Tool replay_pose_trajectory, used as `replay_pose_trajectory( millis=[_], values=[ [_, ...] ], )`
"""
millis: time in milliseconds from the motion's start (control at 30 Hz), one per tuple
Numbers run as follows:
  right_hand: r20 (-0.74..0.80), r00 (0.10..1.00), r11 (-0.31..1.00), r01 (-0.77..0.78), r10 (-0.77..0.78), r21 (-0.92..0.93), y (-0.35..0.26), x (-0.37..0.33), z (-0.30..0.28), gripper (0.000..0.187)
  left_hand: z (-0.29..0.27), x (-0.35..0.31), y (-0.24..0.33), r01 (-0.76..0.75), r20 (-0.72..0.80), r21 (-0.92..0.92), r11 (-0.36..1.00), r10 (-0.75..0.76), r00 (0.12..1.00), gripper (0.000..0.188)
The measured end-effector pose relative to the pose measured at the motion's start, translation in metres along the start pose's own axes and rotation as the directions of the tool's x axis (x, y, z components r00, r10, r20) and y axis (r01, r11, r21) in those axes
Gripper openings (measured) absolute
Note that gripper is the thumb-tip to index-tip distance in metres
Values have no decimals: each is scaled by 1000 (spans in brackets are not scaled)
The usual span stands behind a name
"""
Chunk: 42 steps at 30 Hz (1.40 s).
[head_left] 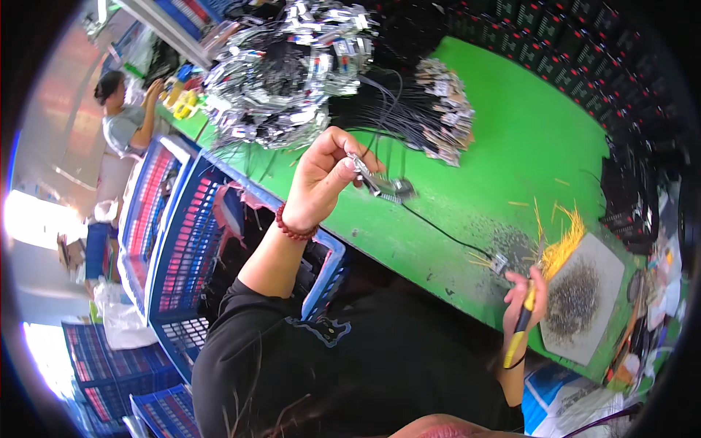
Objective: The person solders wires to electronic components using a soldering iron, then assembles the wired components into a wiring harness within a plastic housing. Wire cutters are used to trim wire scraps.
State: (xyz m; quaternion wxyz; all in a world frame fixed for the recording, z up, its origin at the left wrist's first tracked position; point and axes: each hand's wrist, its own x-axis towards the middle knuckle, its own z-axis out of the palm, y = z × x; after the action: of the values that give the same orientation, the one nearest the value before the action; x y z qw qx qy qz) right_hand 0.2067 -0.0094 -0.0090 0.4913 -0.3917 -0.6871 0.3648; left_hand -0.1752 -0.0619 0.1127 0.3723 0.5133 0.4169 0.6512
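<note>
My left hand (321, 179), a beaded bracelet on its wrist, is raised over the green table (431, 212). Its thumb and fingers pinch a silver metal-ended connector (363, 175); a blurred dark piece hangs beside it. A thin black cable (442, 232) runs right to a small silver plug (499, 263) with short yellow strands. My right hand (522, 296) is closed round a hand tool with a yellow-and-black handle (520, 325), its exact kind unclear. The plug lies against or just beside these fingertips; I cannot tell whether they grip it.
Bundles of silver-ended cables (292, 73) and black cables with tan ends (445, 109) cover the far table. At right, yellow strands (566, 244) lie by a grey board (606, 270) with dark bits. Blue baskets (190, 241) stand left; another person (124, 120) works beyond.
</note>
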Motion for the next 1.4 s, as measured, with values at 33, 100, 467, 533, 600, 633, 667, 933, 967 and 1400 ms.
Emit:
replay_pose_trajectory(
  millis=[33, 100, 467, 533, 600, 633, 667, 933, 967, 1400],
  values=[
    [-61, 997, 994, -33, 40, 102, -16, 4, -2, 38, 14, 5, -2, 62, 47, -186, 981, -54, 997, 17],
    [-167, 981, 983, 124, -100, 136, -46, 19, -12, 36, 49, 14, -3, 193, 111, -448, 873, -160, 981, 26],
    [89, 953, 953, 280, -291, 119, -107, 111, 33, 36, 138, 46, -19, 582, 546, -401, 708, -326, 772, 21],
    [5, 951, 951, 308, -308, 8, -97, 113, 30, 36, 133, 44, -26, 656, 560, -453, 604, -379, 736, 50],
    [12, 904, 898, 426, -427, -113, -88, 121, 29, 33, 128, 37, -32, 599, 562, -405, 691, -329, 759, 79],
    [43, 906, 901, 422, -420, -102, -86, 122, 28, 32, 133, 33, -27, 526, 492, -281, 803, -351, 797, 74],
    [142, 923, 925, 370, -357, -82, -90, 122, 25, 29, 139, 29, -22, 447, 419, -139, 884, -356, 835, 70],
    [180, 949, 964, 240, -258, 115, -99, 104, 36, 33, 137, 43, -37, 583, 197, -264, 768, -549, 812, 40],
    [285, 883, 921, 390, -373, -6, -96, 104, 34, 42, 139, 43, -39, 606, 202, -375, 701, -576, 792, 40],
    [424, 823, 717, 549, -377, -429, -59, 115, -10, 31, 54, 70, -78, 269, -211, -259, 928, -326, 921, 30]
  ],
)
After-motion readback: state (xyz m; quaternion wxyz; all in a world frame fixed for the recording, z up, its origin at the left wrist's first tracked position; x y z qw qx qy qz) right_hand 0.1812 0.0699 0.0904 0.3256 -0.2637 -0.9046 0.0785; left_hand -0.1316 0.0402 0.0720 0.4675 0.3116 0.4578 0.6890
